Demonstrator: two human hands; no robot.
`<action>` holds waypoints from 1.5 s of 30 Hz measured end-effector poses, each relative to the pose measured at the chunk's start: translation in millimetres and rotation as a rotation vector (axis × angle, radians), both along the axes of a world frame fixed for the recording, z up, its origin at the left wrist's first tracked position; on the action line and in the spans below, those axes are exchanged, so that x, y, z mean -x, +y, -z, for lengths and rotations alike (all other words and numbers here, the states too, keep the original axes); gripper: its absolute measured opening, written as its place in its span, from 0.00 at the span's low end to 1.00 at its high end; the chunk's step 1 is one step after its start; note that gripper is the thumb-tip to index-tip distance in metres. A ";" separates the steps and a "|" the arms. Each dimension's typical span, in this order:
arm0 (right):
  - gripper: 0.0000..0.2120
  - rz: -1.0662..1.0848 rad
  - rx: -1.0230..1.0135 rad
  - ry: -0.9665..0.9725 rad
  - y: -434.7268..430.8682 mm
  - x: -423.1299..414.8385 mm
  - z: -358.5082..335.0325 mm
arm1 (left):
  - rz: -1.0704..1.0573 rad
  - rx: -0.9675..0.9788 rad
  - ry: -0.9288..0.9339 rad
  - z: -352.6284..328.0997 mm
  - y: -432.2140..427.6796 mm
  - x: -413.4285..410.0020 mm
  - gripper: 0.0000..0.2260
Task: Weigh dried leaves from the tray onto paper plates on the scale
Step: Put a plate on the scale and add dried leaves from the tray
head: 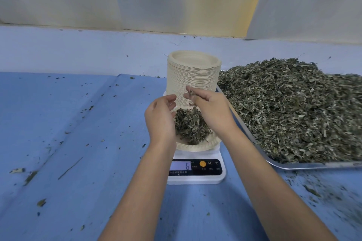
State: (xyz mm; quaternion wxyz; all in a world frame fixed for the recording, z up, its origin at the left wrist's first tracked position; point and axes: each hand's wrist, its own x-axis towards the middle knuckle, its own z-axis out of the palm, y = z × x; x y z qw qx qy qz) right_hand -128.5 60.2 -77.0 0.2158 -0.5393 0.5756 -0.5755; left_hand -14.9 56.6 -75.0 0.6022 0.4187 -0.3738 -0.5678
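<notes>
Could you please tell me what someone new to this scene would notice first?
First, the big heap of dried leaves filling the metal tray on the right. Next, the tall stack of paper plates in the middle, with the white scale in front, its display reading 6. The right hand pinches a few leaves over the loaded paper plate on the scale, with the left hand open beside it.

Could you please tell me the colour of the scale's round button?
The round button is orange, clearest in the head view.
</notes>
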 end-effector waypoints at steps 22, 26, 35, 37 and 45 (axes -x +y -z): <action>0.16 0.397 -0.045 0.254 19.7 58.5 -11.5 | 0.147 0.032 0.056 -5.8 6.7 5.3 0.13; 0.17 0.486 -0.185 0.291 26.2 80.9 -2.0 | 0.152 0.069 0.017 -5.5 6.5 7.1 0.13; 0.15 0.331 -0.174 0.161 13.9 63.6 6.6 | -0.067 0.132 -0.109 5.6 -0.2 3.8 0.15; 0.15 0.282 -0.176 0.067 9.4 54.8 12.3 | -0.166 0.162 -0.182 12.1 -4.9 -1.8 0.15; 0.15 0.266 -0.181 -0.202 2.8 33.7 24.4 | -0.054 0.000 -0.303 31.5 -23.0 -10.8 0.17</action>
